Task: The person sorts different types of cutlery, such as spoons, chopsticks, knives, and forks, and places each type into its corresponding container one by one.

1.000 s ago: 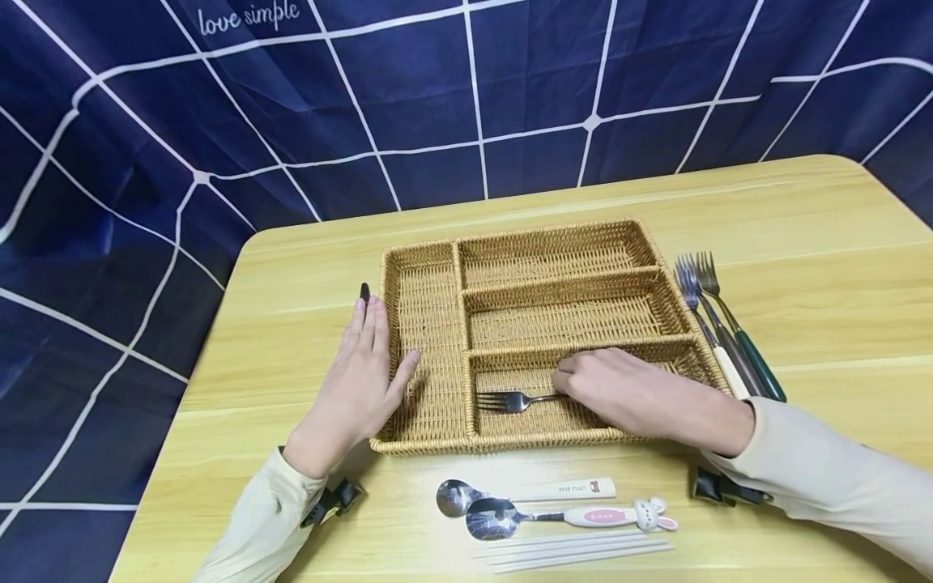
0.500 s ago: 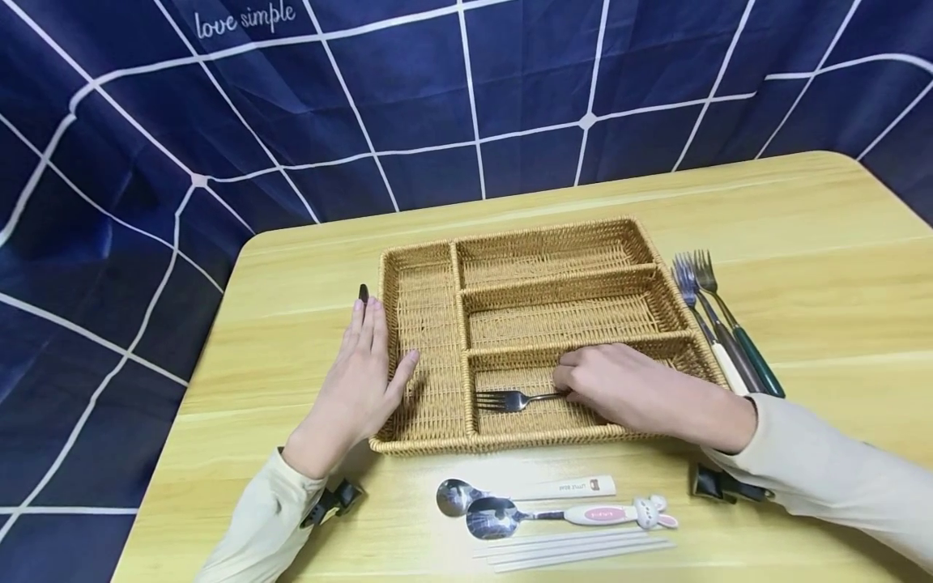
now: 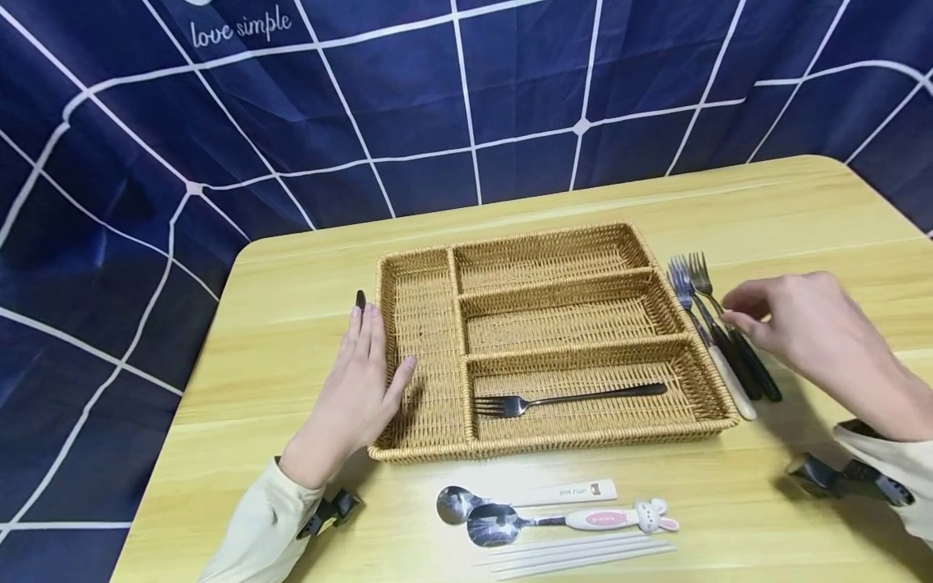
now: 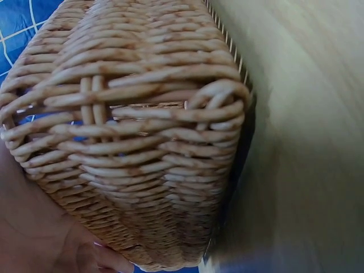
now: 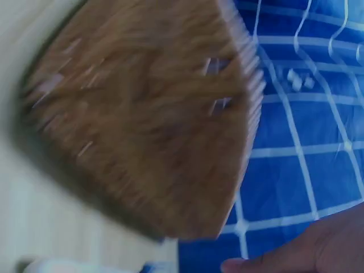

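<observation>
My left hand (image 3: 350, 389) lies along the left wall of a divided wicker tray (image 3: 420, 447), fingers straight and thumb over the rim. In the left wrist view that hand shows beside the woven wall (image 4: 159, 153). A dark fork (image 3: 576, 397) rests in the tray's front compartment, tines to the left. My right hand (image 3: 816, 336) is over several forks lying right of the tray, thumb and forefinger apart near the neck of the rightmost fork (image 3: 751, 356). One fork there has a white handle (image 3: 732, 385). The right wrist view is blurred, with the tray side (image 5: 148, 125) and part of that hand.
In front of the tray lie a white-handled spoon (image 3: 455, 504), a rabbit-handled spoon (image 3: 496, 525) and several white chopsticks (image 3: 583, 555). A dark tip (image 3: 360, 299) sticks out beyond my left fingertips. A blue gridded cloth (image 3: 408, 97) hangs behind the wooden table (image 3: 306, 251).
My right hand has let go of the dark fork in the front compartment and moved right, out of the tray, to the forks on the table. The left hand has stayed put.
</observation>
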`<state>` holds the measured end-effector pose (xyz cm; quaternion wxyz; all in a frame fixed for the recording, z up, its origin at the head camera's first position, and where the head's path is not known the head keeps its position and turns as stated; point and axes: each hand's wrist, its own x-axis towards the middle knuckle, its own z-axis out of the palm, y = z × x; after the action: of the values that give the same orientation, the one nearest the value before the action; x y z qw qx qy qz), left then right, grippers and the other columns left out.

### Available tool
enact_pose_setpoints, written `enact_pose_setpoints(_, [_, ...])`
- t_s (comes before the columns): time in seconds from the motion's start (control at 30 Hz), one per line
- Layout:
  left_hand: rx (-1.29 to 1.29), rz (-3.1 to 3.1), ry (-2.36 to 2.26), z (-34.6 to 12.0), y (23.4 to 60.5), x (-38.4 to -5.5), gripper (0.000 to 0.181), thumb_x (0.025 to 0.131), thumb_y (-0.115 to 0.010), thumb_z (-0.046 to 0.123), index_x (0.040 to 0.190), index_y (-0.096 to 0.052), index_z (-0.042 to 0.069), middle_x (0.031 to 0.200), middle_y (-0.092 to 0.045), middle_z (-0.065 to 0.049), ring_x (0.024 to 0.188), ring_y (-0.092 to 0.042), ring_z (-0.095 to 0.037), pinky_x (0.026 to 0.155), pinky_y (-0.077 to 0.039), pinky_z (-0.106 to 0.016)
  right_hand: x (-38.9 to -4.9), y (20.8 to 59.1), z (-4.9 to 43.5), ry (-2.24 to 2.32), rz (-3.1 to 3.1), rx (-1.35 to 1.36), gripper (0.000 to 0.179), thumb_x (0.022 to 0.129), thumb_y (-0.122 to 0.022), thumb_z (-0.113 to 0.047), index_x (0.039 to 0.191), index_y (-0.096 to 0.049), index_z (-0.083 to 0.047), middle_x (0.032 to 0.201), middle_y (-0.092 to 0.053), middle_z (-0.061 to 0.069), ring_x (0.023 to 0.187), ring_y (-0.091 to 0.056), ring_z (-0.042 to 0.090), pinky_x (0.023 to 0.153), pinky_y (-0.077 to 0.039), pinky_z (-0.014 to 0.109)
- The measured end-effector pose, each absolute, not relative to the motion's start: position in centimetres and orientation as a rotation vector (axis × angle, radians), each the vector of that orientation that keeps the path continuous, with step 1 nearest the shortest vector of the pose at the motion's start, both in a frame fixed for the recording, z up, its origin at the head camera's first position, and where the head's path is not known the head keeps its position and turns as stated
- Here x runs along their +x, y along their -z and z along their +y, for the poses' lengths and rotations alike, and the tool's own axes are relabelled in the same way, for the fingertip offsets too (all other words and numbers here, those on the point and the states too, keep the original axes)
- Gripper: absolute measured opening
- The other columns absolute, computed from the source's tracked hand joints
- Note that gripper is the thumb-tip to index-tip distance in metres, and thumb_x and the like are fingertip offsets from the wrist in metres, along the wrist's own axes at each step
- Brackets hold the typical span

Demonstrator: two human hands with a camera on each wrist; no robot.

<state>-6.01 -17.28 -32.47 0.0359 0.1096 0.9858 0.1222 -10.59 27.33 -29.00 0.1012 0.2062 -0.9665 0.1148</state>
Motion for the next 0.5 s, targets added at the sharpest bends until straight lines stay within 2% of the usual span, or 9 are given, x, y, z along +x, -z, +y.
enact_pose_setpoints(0.2, [0.314, 3.033, -0.381, -17.4, 32.2, -5.9, 0.079, 0.103, -0.031, 0.046, 0.149, -0.001, -0.010, 0.157, 0.002, -0.027, 0.146, 0.007, -0.037, 0.118, -0.009, -0.051, -11.0, 30.5, 30.1, -0.350, -3.106, 0.329, 0.008, 0.082, -0.071, -0.009, 0.085, -0.073, -0.001, 0.076, -0.070, 0.016, 0.067, -0.062, 0.041, 0.048, -0.046, 0.053])
enact_pose_setpoints(0.33, [0.305, 3.017, -0.382, -17.3, 32.3, -6.0, 0.078, 0.103, -0.031, 0.046, 0.149, 0.000, -0.009, 0.157, 0.005, -0.025, 0.145, 0.010, -0.035, 0.118, -0.008, -0.050, -11.7, 31.1, 30.7, -0.369, -3.283, 0.254, 0.014, 0.085, -0.069, -0.015, 0.087, -0.073, -0.002, 0.083, -0.069, 0.021, 0.076, -0.060, 0.050, 0.052, -0.047, 0.056])
enact_pose_setpoints(0.4, [0.305, 3.016, -0.385, -17.2, 32.3, -6.0, 0.078, 0.103, -0.031, 0.046, 0.150, 0.000, -0.009, 0.157, 0.006, -0.024, 0.145, 0.010, -0.034, 0.118, -0.008, -0.050, -12.0, 31.5, 30.8, -0.363, -3.363, 0.246, 0.015, 0.087, -0.068, -0.017, 0.086, -0.072, -0.002, 0.080, -0.068, 0.019, 0.075, -0.060, 0.047, 0.054, -0.048, 0.054])
enact_pose_setpoints(0.5, [0.306, 3.027, -0.374, -17.2, 32.4, -6.1, 0.078, 0.103, -0.032, 0.045, 0.149, -0.001, -0.009, 0.157, 0.005, -0.025, 0.146, 0.008, -0.036, 0.119, -0.008, -0.049, -12.3, 32.0, 30.9, -0.367, -3.441, 0.247, 0.016, 0.088, -0.068, -0.018, 0.083, -0.069, -0.003, 0.072, -0.063, 0.009, 0.069, -0.057, 0.033, 0.054, -0.047, 0.046])
